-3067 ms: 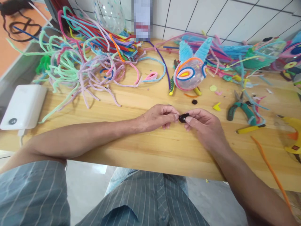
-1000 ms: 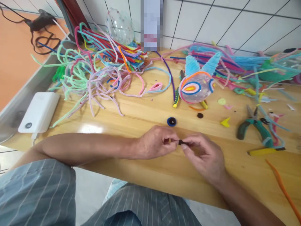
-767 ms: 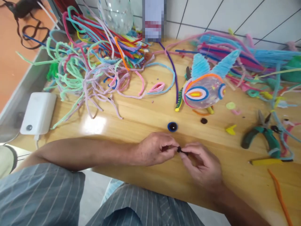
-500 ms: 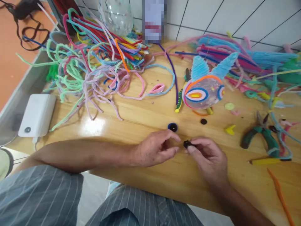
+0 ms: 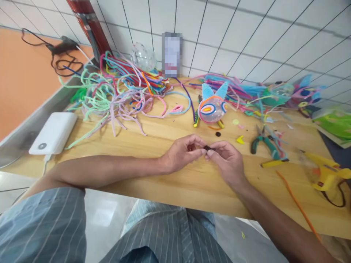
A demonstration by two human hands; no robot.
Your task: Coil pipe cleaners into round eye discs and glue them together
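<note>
My left hand [image 5: 183, 152] and my right hand [image 5: 225, 160] meet at the fingertips over the wooden table [image 5: 192, 182], near its front edge. Both pinch a small black piece [image 5: 205, 147] between thumb and fingers. My left forearm lies flat along the table edge. A clear ball figure [image 5: 211, 108] with blue fuzzy ears and ringed eyes stands a little beyond my hands. A small black dot [image 5: 218, 134] lies on the wood between the figure and my hands.
A big tangle of coloured pipe cleaners [image 5: 117, 95] fills the back left, more at the back right. Green-handled pliers [image 5: 263, 143], a yellow glue gun [image 5: 326, 171], an orange pipe cleaner [image 5: 296, 204] and a white power bank [image 5: 53, 132] lie around.
My hands had parted half a second ago, the black piece in the right; now both pinch it again. The camera has pulled back and tilted up, showing more wall and table.
</note>
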